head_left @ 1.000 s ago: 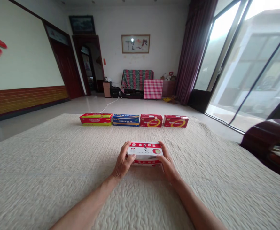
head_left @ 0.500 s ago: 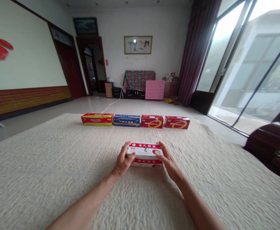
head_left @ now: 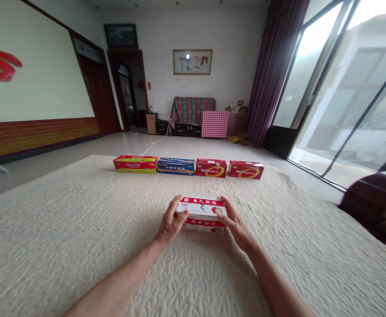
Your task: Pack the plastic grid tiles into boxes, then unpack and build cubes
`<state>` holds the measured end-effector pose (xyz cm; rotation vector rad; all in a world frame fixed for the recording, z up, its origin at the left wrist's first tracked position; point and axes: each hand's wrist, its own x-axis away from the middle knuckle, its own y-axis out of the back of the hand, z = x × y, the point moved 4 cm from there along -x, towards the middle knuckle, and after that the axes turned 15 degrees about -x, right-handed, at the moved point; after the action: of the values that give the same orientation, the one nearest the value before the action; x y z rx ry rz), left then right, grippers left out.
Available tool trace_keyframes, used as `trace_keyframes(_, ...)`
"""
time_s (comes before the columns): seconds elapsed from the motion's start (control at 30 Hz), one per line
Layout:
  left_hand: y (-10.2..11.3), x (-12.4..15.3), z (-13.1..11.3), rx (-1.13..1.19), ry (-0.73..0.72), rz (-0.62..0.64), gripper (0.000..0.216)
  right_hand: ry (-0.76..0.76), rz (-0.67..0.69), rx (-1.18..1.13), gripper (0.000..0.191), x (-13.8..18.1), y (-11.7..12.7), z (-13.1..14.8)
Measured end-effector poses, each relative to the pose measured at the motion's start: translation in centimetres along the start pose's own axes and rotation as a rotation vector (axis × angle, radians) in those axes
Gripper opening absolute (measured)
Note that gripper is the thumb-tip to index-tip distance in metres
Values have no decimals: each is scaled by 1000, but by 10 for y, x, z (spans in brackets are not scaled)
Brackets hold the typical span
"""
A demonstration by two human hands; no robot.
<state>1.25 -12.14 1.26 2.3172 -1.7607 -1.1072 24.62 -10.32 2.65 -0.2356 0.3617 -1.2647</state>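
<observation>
Step in hand, as judged: steadying the red-and-white carton (head_left: 199, 210). Left hand (head_left: 172, 222) clamped on its left end, right hand (head_left: 234, 221) on its right. Carton is at mid-width of the quilted cover (head_left: 97, 237), nearer than the blue box (head_left: 176, 167). Cannot tell whether it is one carton or two stacked. Any shift calls for even pressure from both ends.
</observation>
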Motion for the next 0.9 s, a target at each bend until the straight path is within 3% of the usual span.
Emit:
trace_keyframes(0.27, 0, -1, 1, -16, 13, 15, 59, -41, 87, -34, 96, 3, -1, 1)
trace_keyframes(0.37, -1, -1, 3, -6, 46, 20, 60, -39, 69, -2, 95, 3, 0, 1)
trace_keyframes(0.57, 1, -1, -1, -22, 13, 11, 59, 16, -30, 105, 76, 0, 4, 3)
trace_keyframes(0.9, 5, 2, -11, -9, -95, 53, 58, -83, 33, 92, 87, 3, 0, 13)
